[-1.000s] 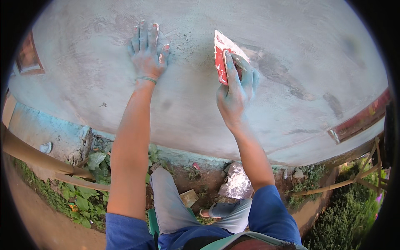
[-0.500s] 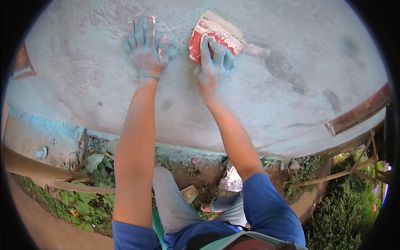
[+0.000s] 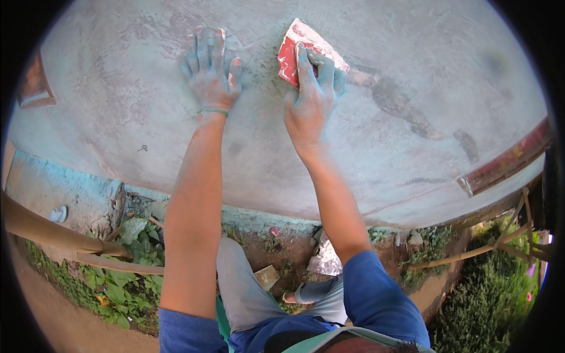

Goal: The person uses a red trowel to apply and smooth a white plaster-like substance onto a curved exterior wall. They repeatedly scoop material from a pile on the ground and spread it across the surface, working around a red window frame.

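My right hand, dusted blue-grey, grips a red putty scraper smeared with white. The scraper is held tilted against the pale blue-grey wall, and its far edge is coated white. To the left of it, my left hand lies on the wall with fingers spread, holding nothing. Blue dust coats this hand too, with white smears on some fingertips. A thin green band circles the left wrist. Part of the scraper is hidden beneath my right fingers.
Dark patches mark the wall to the right. Framed openings sit at both sides. Below are a bamboo pole, leafy plants, a crumpled silvery sheet, small stones and dense shrubs.
The scraper in my right hand has shifted slightly right and tilted, so its face looks narrower. My left hand appears a little lower and to the right, still spread.
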A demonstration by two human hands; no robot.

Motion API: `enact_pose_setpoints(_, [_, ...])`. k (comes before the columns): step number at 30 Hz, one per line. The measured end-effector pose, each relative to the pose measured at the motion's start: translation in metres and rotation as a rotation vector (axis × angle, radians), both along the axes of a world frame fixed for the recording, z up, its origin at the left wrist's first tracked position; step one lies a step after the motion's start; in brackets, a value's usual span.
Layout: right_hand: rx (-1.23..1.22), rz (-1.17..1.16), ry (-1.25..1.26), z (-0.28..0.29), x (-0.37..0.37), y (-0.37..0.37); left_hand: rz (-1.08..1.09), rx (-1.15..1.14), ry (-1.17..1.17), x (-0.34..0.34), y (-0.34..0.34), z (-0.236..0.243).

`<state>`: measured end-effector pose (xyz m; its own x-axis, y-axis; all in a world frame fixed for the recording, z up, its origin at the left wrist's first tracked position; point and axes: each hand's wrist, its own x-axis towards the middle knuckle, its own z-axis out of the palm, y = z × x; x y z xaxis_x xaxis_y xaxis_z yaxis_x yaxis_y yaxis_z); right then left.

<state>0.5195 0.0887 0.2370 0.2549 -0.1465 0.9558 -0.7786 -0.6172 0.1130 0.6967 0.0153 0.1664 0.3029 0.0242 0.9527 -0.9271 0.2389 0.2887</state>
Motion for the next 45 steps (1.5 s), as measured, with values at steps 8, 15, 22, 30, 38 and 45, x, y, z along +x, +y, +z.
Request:
enact_pose_setpoints(8, [0.059, 0.122, 0.023, -0.019, -0.009, 0.014, 0.003, 0.008, 0.010, 0.000, -0.001, -0.003])
enact_pose_setpoints(15, [-0.087, -0.038, -0.030, -0.035, 0.003, -0.029, -0.007, -0.013, 0.004, -0.002, -0.003, -0.002])
enact_pose_setpoints(22, [0.026, 0.059, 0.005, -0.064, -0.004, -0.013, 0.000, 0.004, -0.004, 0.000, -0.001, -0.003])
enact_pose_setpoints(30, [-0.029, 0.053, -0.055, 0.005, -0.004, 0.006, -0.002, -0.002, -0.001, -0.001, 0.002, 0.000])
enact_pose_setpoints(38, [0.122, 0.079, -0.007, -0.031, -0.002, 0.008, -0.007, -0.004, -0.001, -0.001, -0.002, -0.002])
enact_pose_setpoints(45, [0.024, 0.059, -0.054, -0.008, -0.017, 0.014, -0.004, -0.009, -0.003, -0.001, 0.000, -0.001])
